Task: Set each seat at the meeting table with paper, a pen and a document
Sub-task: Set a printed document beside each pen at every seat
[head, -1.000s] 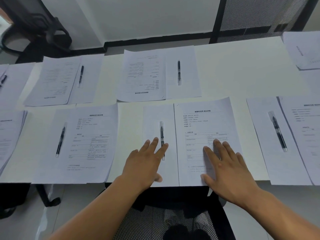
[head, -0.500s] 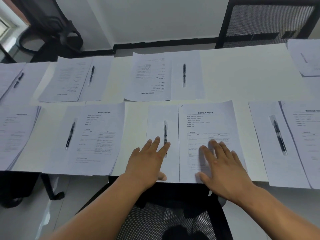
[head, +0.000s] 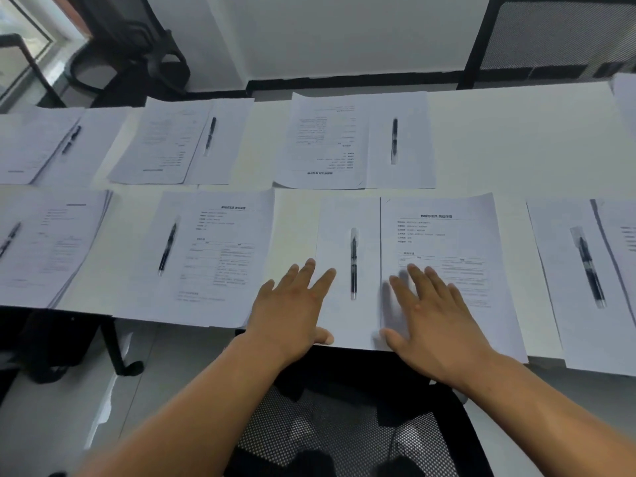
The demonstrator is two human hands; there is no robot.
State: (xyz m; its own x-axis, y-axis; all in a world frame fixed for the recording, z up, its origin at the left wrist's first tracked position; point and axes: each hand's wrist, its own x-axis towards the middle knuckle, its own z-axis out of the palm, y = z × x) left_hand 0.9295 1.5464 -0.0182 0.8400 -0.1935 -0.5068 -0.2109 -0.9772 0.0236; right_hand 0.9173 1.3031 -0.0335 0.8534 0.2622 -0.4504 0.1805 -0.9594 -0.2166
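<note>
At the near middle seat a blank sheet (head: 344, 215) lies beside a printed document (head: 444, 232), with a black pen (head: 353, 263) resting lengthwise on the blank sheet. My left hand (head: 292, 304) lies flat, fingers spread, on the left part of that blank sheet, just left of the pen. My right hand (head: 433, 315) lies flat on the lower left of the document, fingers spread. Neither hand holds anything.
The white table (head: 509, 139) carries more sets: paper, document and pen at the near left (head: 213, 249), near right (head: 585, 266), far middle (head: 354, 139) and far left (head: 186, 139). A mesh chair seat (head: 327, 432) sits below me; another chair (head: 550, 36) stands at the far right.
Both hands have slid a little to the left on the paper; the left hand's fingers have come off the pen. The view has shifted toward the left.
</note>
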